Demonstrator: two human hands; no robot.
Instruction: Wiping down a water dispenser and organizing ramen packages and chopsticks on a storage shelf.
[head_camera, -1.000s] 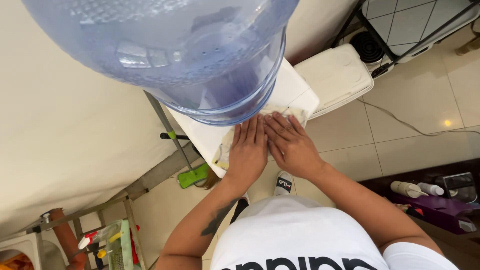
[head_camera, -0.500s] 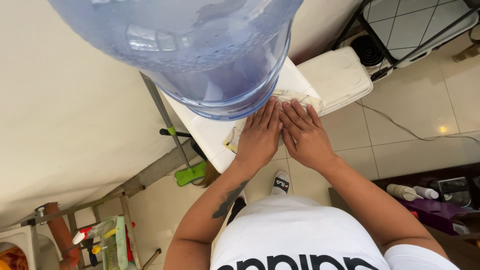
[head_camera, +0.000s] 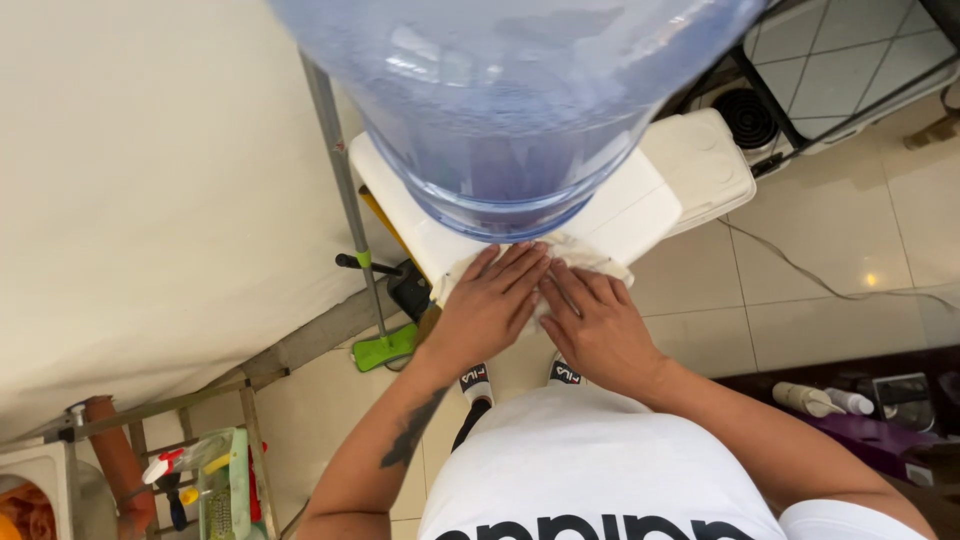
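Both the left hand (head_camera: 487, 305) and right hand (head_camera: 597, 325) lie flat, fingers spread, gripping nothing, side by side on a white cloth (head_camera: 590, 255) at the dispenser top's (head_camera: 625, 215) near edge, just below the blue water jug (head_camera: 510, 110).

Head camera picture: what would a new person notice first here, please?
The big blue water bottle fills the top centre, standing on a white dispenser. Just below it, the left hand and the right hand press flat, side by side, on a pale cloth at the dispenser's front edge.
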